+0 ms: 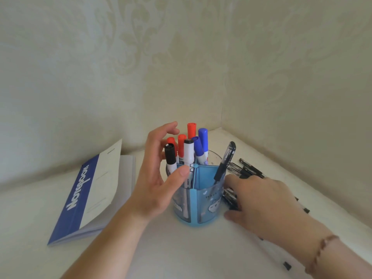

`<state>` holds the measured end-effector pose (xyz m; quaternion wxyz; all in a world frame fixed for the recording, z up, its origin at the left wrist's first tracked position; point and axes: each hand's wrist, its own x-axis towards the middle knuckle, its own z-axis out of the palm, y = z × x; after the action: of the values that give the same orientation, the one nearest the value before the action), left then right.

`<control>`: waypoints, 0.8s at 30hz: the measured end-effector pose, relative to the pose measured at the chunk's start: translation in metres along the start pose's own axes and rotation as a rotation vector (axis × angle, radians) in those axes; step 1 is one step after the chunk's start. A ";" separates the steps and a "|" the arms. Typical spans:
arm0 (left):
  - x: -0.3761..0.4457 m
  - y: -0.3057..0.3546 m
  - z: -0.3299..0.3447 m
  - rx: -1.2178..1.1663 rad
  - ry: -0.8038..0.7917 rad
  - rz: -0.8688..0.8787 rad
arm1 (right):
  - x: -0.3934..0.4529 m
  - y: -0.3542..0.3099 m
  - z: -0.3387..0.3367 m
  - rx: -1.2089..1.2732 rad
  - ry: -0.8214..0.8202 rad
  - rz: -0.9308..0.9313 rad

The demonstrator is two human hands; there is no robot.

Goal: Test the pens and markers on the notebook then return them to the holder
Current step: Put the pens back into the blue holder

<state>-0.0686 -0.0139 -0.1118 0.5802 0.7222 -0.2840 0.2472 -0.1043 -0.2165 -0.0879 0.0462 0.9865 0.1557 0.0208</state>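
A translucent blue holder (203, 206) stands mid-table, split into compartments. Several red, blue and black capped markers (189, 150) stand in its far and left sections, and one black pen (225, 162) leans in the right section. My left hand (159, 178) is open beside the holder's left rim, fingers curved near the markers without gripping any. My right hand (261, 202) lies palm down on a pile of black pens (245, 170) to the holder's right; whether its fingers grip one is hidden. A blue-and-white notebook (88, 190) lies closed at left.
The white table sits in a corner with patterned walls behind and to the right. More black pens (286, 265) lie along the right side, near my right forearm. The notebook's cover is slightly lifted off its pages.
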 end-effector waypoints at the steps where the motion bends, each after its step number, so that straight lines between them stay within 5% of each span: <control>1: 0.000 0.000 0.000 0.000 -0.001 0.004 | 0.000 -0.002 0.002 -0.020 0.014 -0.001; 7: -0.001 -0.001 -0.001 0.002 -0.002 0.019 | 0.006 0.021 0.003 0.468 0.148 0.032; 11: 0.000 0.000 0.000 0.003 -0.001 0.013 | 0.005 0.041 -0.022 1.314 0.703 0.065; 13: 0.000 -0.001 0.001 -0.008 -0.002 0.013 | -0.001 0.037 -0.029 1.549 0.934 -0.041; 17: -0.001 -0.001 0.001 -0.003 -0.008 0.005 | -0.005 0.015 -0.027 1.576 1.016 -0.200; 24: -0.001 -0.002 0.000 -0.001 0.000 0.021 | -0.002 0.007 -0.013 1.060 0.894 -0.225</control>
<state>-0.0674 -0.0135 -0.1141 0.5781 0.7189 -0.2917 0.2530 -0.1046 -0.2230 -0.0746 -0.5076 0.7509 0.2501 0.3405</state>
